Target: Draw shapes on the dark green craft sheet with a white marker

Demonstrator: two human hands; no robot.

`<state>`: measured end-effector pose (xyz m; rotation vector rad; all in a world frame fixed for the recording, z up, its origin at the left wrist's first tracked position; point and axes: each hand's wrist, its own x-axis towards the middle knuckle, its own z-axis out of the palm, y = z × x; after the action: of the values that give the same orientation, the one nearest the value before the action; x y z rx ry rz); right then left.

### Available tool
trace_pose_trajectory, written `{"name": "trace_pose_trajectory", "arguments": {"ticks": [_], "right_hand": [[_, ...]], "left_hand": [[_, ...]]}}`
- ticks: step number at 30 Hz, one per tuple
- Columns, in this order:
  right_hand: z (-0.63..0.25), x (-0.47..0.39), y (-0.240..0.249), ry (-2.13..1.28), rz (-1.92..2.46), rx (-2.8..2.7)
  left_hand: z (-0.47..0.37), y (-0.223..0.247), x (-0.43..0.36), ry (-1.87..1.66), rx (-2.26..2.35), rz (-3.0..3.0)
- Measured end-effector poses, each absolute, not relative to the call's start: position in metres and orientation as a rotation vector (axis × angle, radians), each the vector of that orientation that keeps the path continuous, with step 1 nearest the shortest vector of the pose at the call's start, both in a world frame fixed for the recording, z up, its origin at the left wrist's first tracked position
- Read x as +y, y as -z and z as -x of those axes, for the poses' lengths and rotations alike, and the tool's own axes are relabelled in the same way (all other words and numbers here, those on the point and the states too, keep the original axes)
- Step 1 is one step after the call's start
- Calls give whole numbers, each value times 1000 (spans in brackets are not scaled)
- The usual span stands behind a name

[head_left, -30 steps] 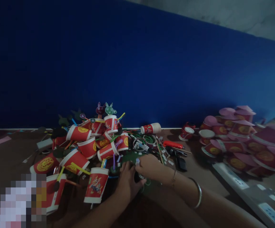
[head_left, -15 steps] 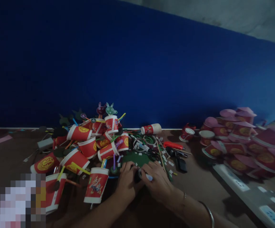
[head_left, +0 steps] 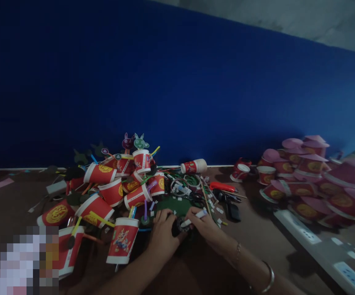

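Observation:
Near the table's front centre, my left hand (head_left: 164, 233) holds a small dark round piece (head_left: 179, 226) from its left side, the thumb below it. My right hand (head_left: 204, 226) grips a white marker (head_left: 194, 218), whose lower end points left onto the dark piece. Fine detail on the piece is too dim to make out. Just beyond both hands lies dark green material (head_left: 172, 205) with small white bits scattered on it. A red paper cup (head_left: 123, 241) with a cartoon figure stands left of my left hand.
Many red cups (head_left: 100, 173) with coloured strips are heaped at the left. More cups with pink tops (head_left: 312, 166) fill the right. A white power strip (head_left: 301, 229) lies front right. Behind the hands are a red-handled tool (head_left: 223, 187), a black object (head_left: 234, 212) and stacked cups (head_left: 194, 166).
My right hand has shifted slightly right and turned the marker, so its shaft now shows with the upper end raised to the right. My left hand stays around the dark piece.

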<state>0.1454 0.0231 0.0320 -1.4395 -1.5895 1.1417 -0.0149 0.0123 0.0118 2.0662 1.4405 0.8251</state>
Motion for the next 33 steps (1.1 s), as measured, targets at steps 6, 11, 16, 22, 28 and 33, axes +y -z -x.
{"name": "trace_pose_trajectory", "arguments": {"ticks": [6,11,16,22,28,33], "right_hand": [[-143,30,-38,-1090,1538,-1355],[-142,28,-35,-1020,1407,-1120],[-141,29,-19,-1135,1296,-1111],[-141,26,-11,-1162,1246,-1142],[-137,24,-7,-1225,1204,-1096],[-133,30,-1,-1289,1137,-950]], "left_hand": [[15,-10,12,-839,1435,-2057],[14,-8,12,-902,1419,-2051],[16,3,17,-1009,1458,-2015],[19,21,24,-1100,1526,-1994],[20,13,20,-1140,1543,-2020],[16,-17,-8,-826,1186,-2453]]}}
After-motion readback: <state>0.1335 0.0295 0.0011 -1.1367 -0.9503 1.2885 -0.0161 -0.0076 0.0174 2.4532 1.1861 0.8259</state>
